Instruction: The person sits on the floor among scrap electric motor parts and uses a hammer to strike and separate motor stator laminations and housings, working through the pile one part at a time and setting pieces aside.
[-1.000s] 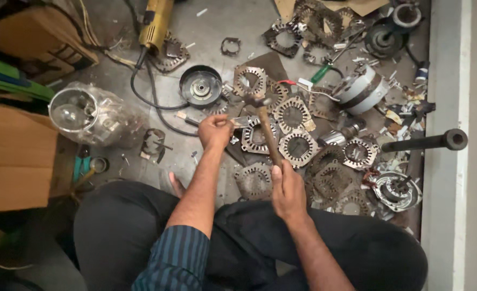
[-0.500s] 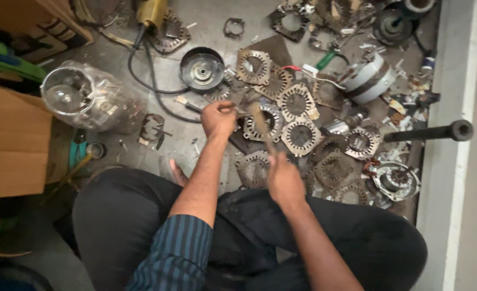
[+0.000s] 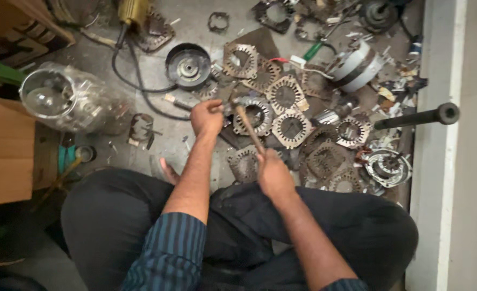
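I sit cross-legged on the floor. My right hand grips the wooden handle of a hammer, whose head points up and left toward my other hand. My left hand is closed around a small metal tool, apparently a chisel or punch, held against a round motor stator. Several similar ring-shaped stators with copper windings lie just to the right, one of them beside the hammer.
A black round motor cover and a black cable lie to the upper left. A clear plastic jar and a wooden box are at left. A white motor and a dark rod are at right.
The view has drifted slightly. The hammer in my right hand has swung, its head now close to the tool in my left hand; both hands stay over the same stator.
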A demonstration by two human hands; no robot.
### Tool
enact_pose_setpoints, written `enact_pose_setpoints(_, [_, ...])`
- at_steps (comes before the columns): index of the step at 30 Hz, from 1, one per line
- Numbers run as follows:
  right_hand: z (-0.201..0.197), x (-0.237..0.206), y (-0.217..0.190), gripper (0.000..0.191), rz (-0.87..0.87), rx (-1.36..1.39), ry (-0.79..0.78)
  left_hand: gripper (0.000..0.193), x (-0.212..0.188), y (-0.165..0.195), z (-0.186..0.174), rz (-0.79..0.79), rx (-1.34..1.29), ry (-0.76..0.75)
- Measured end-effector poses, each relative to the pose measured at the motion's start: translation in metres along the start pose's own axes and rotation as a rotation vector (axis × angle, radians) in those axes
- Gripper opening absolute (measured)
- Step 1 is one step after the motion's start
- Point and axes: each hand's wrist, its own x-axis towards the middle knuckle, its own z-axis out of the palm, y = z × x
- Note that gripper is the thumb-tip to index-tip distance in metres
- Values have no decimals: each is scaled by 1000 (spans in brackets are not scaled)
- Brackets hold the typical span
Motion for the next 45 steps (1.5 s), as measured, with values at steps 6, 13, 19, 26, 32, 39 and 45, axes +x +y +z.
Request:
enact_pose_setpoints(6, [5, 1, 2, 33, -142, 73, 102, 23, -2, 8, 1, -268, -455, -79])
enact_pose_setpoints(13, [-22, -10, -4, 34, -265, 251, 185, 33, -1, 6, 2, -307, -454, -156])
enact_pose_setpoints(19, [-13, -12, 1, 35, -163, 175, 168, 56, 3, 5, 3, -344, -527, -182])
enact_pose_setpoints(26, [-2, -2, -2, 37, -40, 31, 55, 67, -1, 11, 0, -406, -615, -198])
enact_pose_setpoints(32, [-19, -13, 1, 34, -131, 147, 160, 66, 0, 10, 1, -365, -604, -200])
enact_pose_setpoints(39, [-14, -21, 21, 29, -384, 387, 350, 70, 0, 14, 0, -361, -571, -182])
enact_pose_setpoints(45, [1, -1, 9, 36, -28, -6, 66, 75, 2, 18, 1, -385, -580, -191])
